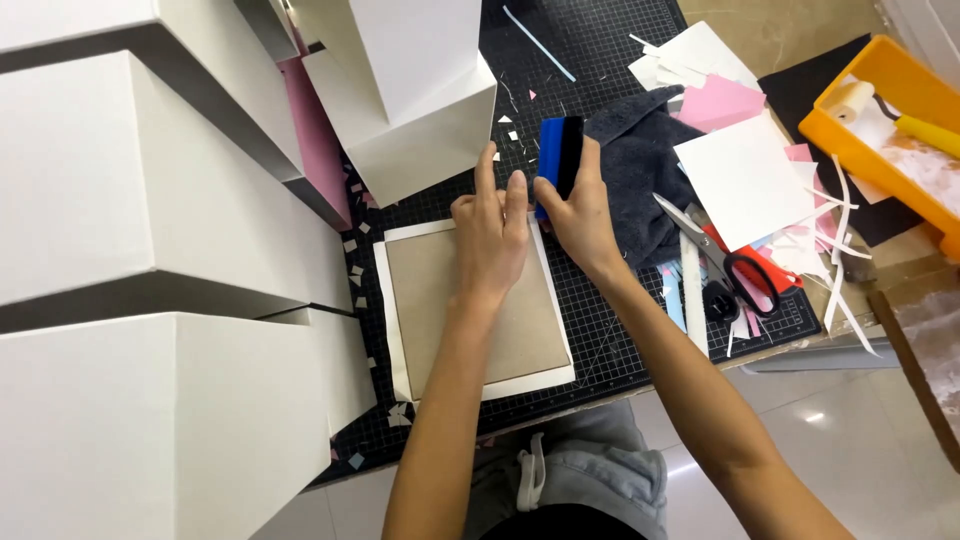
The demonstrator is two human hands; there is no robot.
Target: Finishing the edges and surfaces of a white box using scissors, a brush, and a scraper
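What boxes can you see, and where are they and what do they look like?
White boxes: stacked at the left, big, plain, square-edged.
White box: top middle, behind the hands, open, with plain folded walls.
Orange tray: far right, rectangular, holding a yellow-handled roller.
No labels, signs or screens show.

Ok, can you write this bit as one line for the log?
left hand: flat on brown board | right hand: grip on blue squeegee at board's top edge | scissors: beside, untouched
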